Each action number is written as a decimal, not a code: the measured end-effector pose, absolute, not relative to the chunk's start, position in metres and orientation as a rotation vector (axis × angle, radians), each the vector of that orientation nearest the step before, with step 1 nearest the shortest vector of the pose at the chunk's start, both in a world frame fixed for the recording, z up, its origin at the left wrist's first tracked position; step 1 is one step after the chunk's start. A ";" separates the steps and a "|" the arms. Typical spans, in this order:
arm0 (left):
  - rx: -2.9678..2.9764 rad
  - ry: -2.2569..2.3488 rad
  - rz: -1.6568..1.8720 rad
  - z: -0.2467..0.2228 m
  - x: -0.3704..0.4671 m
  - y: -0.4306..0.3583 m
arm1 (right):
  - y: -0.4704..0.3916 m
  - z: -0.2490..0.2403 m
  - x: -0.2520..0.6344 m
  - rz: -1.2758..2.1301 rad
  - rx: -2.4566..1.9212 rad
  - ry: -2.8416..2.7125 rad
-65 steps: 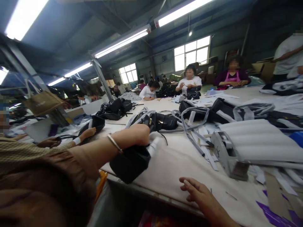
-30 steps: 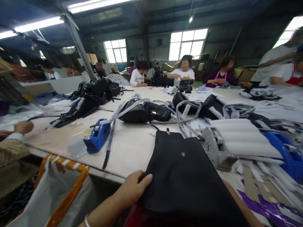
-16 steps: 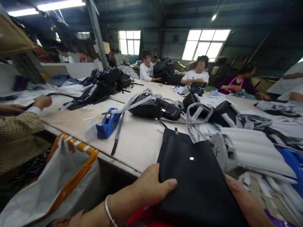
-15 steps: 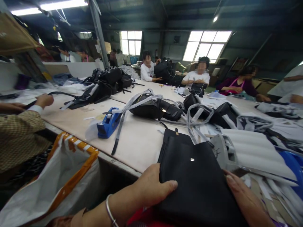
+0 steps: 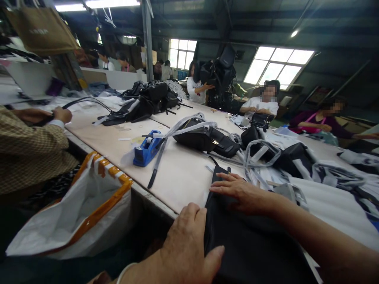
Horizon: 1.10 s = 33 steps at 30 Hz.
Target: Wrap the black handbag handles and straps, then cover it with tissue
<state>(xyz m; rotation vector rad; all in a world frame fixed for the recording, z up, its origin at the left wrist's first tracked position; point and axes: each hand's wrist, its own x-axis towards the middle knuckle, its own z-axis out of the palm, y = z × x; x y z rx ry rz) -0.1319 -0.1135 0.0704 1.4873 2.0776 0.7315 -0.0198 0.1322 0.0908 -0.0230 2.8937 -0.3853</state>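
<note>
A black leather-like bag [image 5: 248, 248] leans at the table edge right in front of me. My left hand [image 5: 186, 242] grips its left side, with the thumb over the front and the fingers along the edge. Stretched across the upper part of the bag, my right hand [image 5: 241, 193] lies with its fingers extended, touching the surface near the top. That hand and forearm hide the snap and much of the flap.
A blue tape dispenser [image 5: 147, 149] stands on the table [image 5: 174, 181], near another black bag [image 5: 194, 136] with plastic-wrapped straps. An orange-taped white sack [image 5: 109, 232] hangs below the edge. White foam sheets [image 5: 328, 209] lie right. A co-worker's checked sleeve [image 5: 32, 154] is at left.
My right hand has moved from the bag's right side up across its top. The view has swung left, and a co-worker across the table has raised black bags.
</note>
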 end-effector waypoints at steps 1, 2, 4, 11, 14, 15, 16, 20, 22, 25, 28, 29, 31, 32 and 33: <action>1.485 2.073 0.683 0.073 -0.131 -0.116 | 0.133 0.091 -0.024 -0.379 -0.059 2.858; 1.479 2.061 0.639 0.076 -0.130 -0.117 | 0.134 0.092 -0.026 -0.370 -0.095 2.835; 1.468 2.037 0.575 0.080 -0.129 -0.118 | 0.134 0.095 -0.029 -0.344 -0.171 2.823; 1.437 1.861 0.449 0.085 -0.131 -0.112 | 0.134 0.099 -0.039 -0.284 -0.437 2.857; 1.382 1.828 0.506 0.078 -0.133 -0.111 | 0.135 0.097 -0.041 -0.309 -0.421 2.761; 1.379 1.821 0.526 0.075 -0.134 -0.111 | 0.135 0.097 -0.042 -0.305 -0.395 2.733; 1.380 1.822 0.533 0.072 -0.134 -0.111 | 0.136 0.096 -0.044 -0.289 -0.361 2.714; 1.398 1.898 0.483 0.066 -0.135 -0.107 | 0.133 0.090 -0.055 -0.159 -0.215 2.702; 1.375 1.916 0.489 0.066 -0.137 -0.102 | 0.130 0.086 -0.063 -0.108 -0.168 2.685; 1.317 1.909 0.543 0.060 -0.139 -0.090 | 0.128 0.078 -0.071 -0.128 -0.146 2.662; 1.254 1.886 0.556 0.044 -0.140 -0.079 | 0.136 0.073 -0.070 -0.245 -0.151 2.678; 1.223 1.857 0.564 0.037 -0.141 -0.076 | 0.141 0.073 -0.068 -0.289 -0.157 2.693; 1.136 1.780 0.616 0.025 -0.141 -0.074 | 0.154 0.074 -0.062 -0.375 -0.148 2.715; 1.092 1.739 0.655 0.020 -0.142 -0.074 | 0.161 0.076 -0.059 -0.427 -0.114 2.709; 1.054 1.699 0.691 0.016 -0.142 -0.075 | 0.167 0.077 -0.057 -0.490 -0.053 2.685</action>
